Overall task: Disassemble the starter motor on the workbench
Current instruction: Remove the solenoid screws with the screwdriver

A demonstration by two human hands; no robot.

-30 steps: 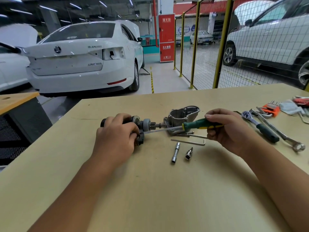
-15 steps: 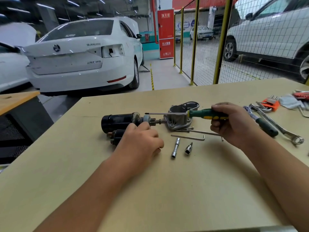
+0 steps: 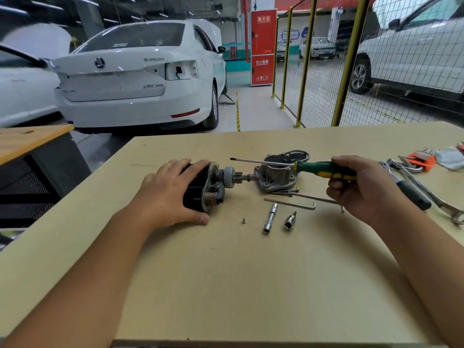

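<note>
The black starter motor body (image 3: 200, 189) lies on the workbench (image 3: 226, 285), its shaft and grey pinion (image 3: 229, 177) pointing right. My left hand (image 3: 168, 194) grips the motor body from the left, thumb at its near side. The separated grey nose housing (image 3: 278, 175) sits just right of the shaft. My right hand (image 3: 361, 189) holds a green-and-yellow screwdriver (image 3: 324, 169) level above the housing, tip pointing left. A small loose screw (image 3: 243, 221) lies on the bench in front of the motor.
Long bolts (image 3: 301, 194), a hex key (image 3: 291, 203), a socket extension (image 3: 270, 218) and a bit socket (image 3: 290, 220) lie near the housing. A ratchet (image 3: 411, 192), wrenches (image 3: 434, 197) and an orange hex key set (image 3: 421, 159) lie at the right. Cars and a yellow mesh fence stand behind.
My left hand moved from the motor's near side back onto its body and turned it. A small screw now lies on the bench. The screwdriver stays lifted clear of the motor, above the housing.
</note>
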